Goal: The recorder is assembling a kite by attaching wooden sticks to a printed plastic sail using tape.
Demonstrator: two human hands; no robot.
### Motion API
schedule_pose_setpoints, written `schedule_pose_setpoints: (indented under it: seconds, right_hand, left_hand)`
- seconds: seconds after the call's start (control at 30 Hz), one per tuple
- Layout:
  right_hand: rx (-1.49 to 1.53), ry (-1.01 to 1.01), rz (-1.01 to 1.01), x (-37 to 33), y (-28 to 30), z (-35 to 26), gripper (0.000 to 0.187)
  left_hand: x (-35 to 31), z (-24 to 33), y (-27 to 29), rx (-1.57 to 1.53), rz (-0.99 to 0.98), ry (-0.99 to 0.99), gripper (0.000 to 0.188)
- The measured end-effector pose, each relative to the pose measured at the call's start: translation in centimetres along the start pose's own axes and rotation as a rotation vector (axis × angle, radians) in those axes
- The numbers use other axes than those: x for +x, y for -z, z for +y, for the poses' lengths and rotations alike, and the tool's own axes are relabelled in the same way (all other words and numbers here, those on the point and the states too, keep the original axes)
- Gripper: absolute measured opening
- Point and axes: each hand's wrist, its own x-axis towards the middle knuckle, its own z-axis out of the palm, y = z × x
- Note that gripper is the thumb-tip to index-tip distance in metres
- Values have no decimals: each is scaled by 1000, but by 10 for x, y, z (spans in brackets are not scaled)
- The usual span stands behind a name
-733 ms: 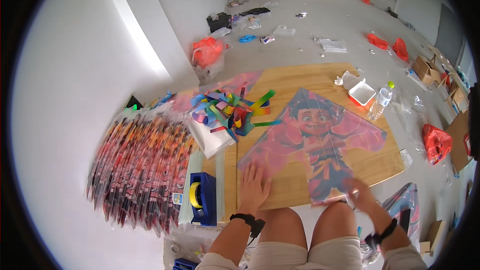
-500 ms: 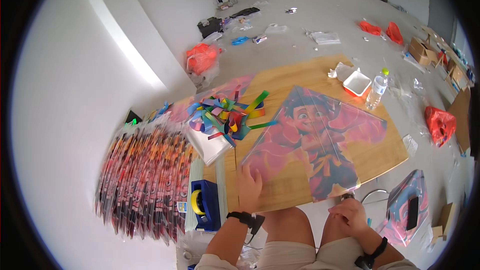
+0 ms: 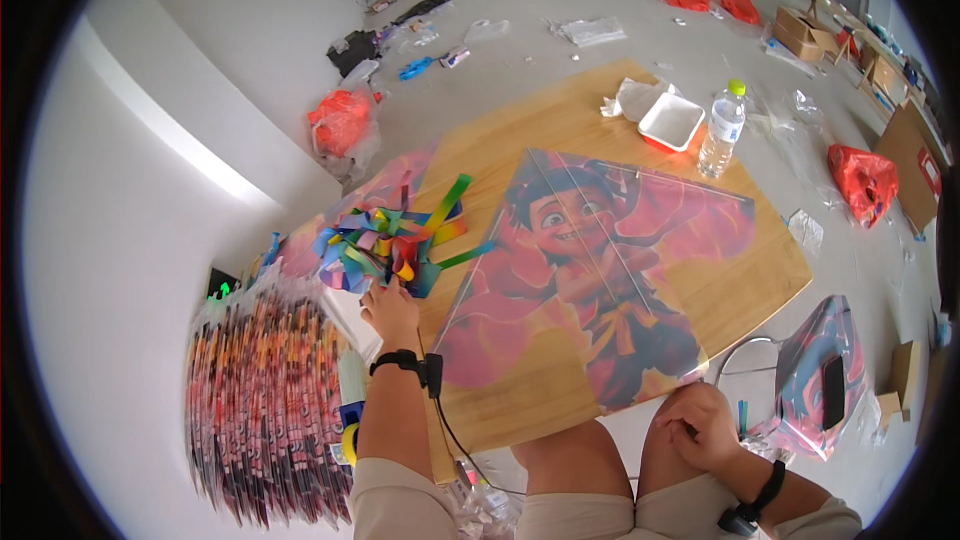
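My left hand (image 3: 388, 310) reaches to the near edge of a heap of rainbow-coloured ribbon strips (image 3: 362, 250), fingers bent and parted at the strips. No strip is seen lifted in it. Under the wrist side of the hand lies a white plastic packet (image 3: 352, 318), partly covered. A kite (image 3: 560, 270) printed with a cartoon figure is spread flat on the wooden table (image 3: 480, 415), thin rods across it. My right hand (image 3: 700, 425) rests on my right knee, fingers curled in, with nothing seen in them.
At left stands a row of packed printed sheets (image 3: 265, 400), a tape dispenser (image 3: 350, 430) beside it. A white-lined tray (image 3: 672, 122) and water bottle (image 3: 722, 130) stand on the table's far right. A phone (image 3: 833, 392) lies on a printed surface right of my knee.
My left hand has moved off the kite's left edge, leftward and away from me, to the ribbon heap. The whole view has shifted. My right hand stays on the knee.
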Motion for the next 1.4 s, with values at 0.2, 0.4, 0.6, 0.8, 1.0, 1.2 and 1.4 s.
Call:
schedule_pose_setpoints:
  seconds: [0.2, 0.4, 0.6, 0.8, 1.0, 1.2, 1.4]
  right_hand:
    - [68, -104, -40, -3, 1, 7, 15]
    - [18, -92, -56, -3, 2, 15, 14]
    - [108, -21, -34, 14, -2, 3, 23]
    - [117, -119, -34, 4, 2, -3, 22]
    - [3, 10, -6, 6, 3, -4, 21]
    - [70, -114, -25, -12, 1, -22, 14]
    - [37, -124, -63, -35, 5, -28, 18]
  left_hand:
    - [35, -32, -1, -172, -241, 233, 32]
    - [34, -78, -24, -157, -580, 78, 42]
    - [29, -153, -69, -292, -712, 257, 21]
    - [35, -71, -18, -133, -253, 130, 13]
    - [65, -83, 36, -414, -201, 237, 15]
    - [68, -86, 126, -652, -59, 38, 13]
    - [40, -23, 322, -782, 217, -311, 18]
